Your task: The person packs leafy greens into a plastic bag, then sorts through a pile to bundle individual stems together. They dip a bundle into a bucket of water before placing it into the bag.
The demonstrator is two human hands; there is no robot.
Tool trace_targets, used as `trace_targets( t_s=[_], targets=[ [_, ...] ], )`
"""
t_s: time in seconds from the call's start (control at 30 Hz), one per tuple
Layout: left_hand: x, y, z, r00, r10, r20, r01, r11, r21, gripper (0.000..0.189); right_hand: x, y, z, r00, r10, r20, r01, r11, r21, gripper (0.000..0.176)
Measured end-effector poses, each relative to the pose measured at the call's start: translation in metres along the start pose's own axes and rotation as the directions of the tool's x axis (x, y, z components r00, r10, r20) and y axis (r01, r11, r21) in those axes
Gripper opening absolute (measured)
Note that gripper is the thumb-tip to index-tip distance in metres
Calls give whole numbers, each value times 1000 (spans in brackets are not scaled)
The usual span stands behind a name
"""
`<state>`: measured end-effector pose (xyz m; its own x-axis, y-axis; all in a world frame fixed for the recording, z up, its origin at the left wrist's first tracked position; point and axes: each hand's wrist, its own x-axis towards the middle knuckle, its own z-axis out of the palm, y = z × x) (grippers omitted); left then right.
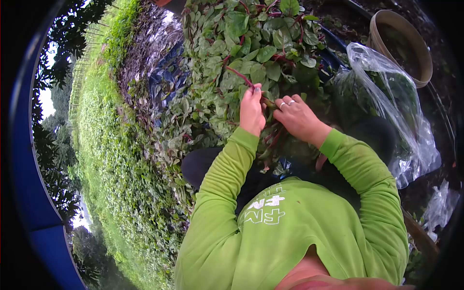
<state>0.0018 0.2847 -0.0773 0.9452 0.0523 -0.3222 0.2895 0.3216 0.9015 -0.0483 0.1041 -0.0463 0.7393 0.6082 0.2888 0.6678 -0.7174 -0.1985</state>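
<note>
My left hand [252, 111] is closed on a reddish-purple stem [239, 76], which sticks out up and to the left from between thumb and fingers. Close by on the right, my right hand [298, 117], with rings on two fingers, has its fingertips pinched at the lower part of the stem, near a green leaf. Beyond both hands lies a large heap of leafy greens [227, 43] with dark red stems. More leaves and stems hang below the hands, partly in shadow.
At the right, a clear plastic bag [386, 92] holds some greens. A tan bucket [375, 36] lies tilted behind it. Crumpled clear plastic [440, 205] is at the lower right. Blue sheeting [166, 72] shows beside the heap. Low green plants [116, 159] grow along the left.
</note>
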Motion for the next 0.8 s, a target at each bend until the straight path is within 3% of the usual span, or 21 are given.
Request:
trace_targets(
  t_s=[0.03, 0.07, 0.1, 0.13, 0.23, 0.27, 0.37, 0.4, 0.43, 0.47, 0.5, 0.53, 0.63, 0.73, 0.77, 0.8],
  targets=[
    [12, 6, 2, 983, 184, 0, -179, 957, 228, 24, 0, -1, -5, 999, -3, -38, 4, 1000, 7, 8],
    [24, 16, 1, 934, 355, 45, -337, 831, 442, 24, -1, -1, -12, 997, -2, -77, 3, 1000, 16, 8],
    [32, 24, -2, 857, 499, 128, -462, 634, 620, 24, -2, 1, -16, 993, 1, -114, 1, 1000, 25, 9],
    [32, 40, -3, 743, 595, 306, -578, 341, 741, 25, -2, 6, -12, 996, 3, -92, 6, 995, 100, 11],
    [25, 49, -8, 798, 261, 543, -603, 339, 723, 26, 4, 11, -16, 970, -2, -244, 15, 999, 52, 10],
    [24, 51, -8, 803, 136, 580, -580, 399, 710, 24, 7, 14, -13, 943, 1, -333, 5, 1000, 18, 11],
    [34, 63, -3, 707, -239, 665, -473, 540, 696, 19, 8, 26, -16, 993, 109, -45, -108, 994, 18, 10],
    [56, 64, -7, 738, -146, 659, -522, 497, 694, 18, 8, 27, -6, 983, 116, -144, -118, 993, -6, 8],
    [85, 59, -8, 803, 51, 594, -509, 578, 638, 18, 8, 29, -7, 980, 108, -164, -107, 994, 15, 7],
    [120, 59, -10, 755, 335, 563, -655, 384, 651, 17, 8, 29, -9, 978, 100, -182, -95, 995, 38, 7],
    [153, 69, -9, 619, 520, 589, -693, 9, 721, 15, 8, 29, -10, 976, 91, -198, -80, 995, 62, 6],
    [179, 73, -8, 649, 597, 471, -510, -119, 852, 18, 7, 28, -11, 979, 111, -171, -99, 992, 74, 7],
    [220, 74, 1, 762, 534, 366, -318, -183, 930, 24, 8, 29, -16, 978, 148, -144, -139, 988, 72, 10],
    [235, 94, 1, 877, 353, 325, -330, -48, 943, 33, 6, 35, -21, 983, 162, -90, -158, 986, 46, 12],
    [238, 114, -11, 913, 268, 306, -363, 199, 910, 32, 5, 37, -23, 984, 159, -84, -154, 986, 62, 12],
    [228, 129, -15, 962, 134, 237, -273, 494, 826, 30, 5, 38, -25, 986, 146, -76, -140, 987, 76, 13]
  ],
)
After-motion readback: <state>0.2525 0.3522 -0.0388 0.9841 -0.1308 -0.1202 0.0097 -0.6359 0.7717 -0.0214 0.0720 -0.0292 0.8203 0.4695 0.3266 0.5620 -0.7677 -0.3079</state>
